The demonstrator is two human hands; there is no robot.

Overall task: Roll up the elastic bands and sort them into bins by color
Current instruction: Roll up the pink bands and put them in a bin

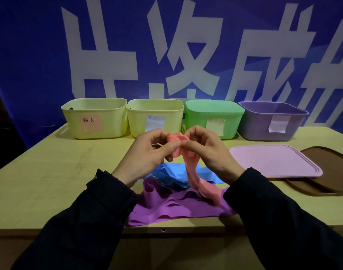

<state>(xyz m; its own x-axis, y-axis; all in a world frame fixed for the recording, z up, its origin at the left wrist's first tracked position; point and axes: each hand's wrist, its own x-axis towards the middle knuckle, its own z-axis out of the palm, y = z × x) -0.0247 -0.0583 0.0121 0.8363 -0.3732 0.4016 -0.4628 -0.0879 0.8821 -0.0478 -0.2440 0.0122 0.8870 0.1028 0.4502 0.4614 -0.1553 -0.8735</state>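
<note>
Four plastic bins stand in a row at the back of the table [40, 172]: a yellow bin with a pink label [94, 117], a second yellow bin [155, 115], a green bin [213, 117] closed with its lid, and a purple bin [272, 121]. What is inside the open bins cannot be seen. The left hand [147, 152] and the right hand [205, 151] both pinch the upper end of the soft pink band [194, 172], which hangs down onto the wavy purple band [176, 207], near the blue band [172, 174]. A flat pink lid [274, 160] lies to the right.
</note>
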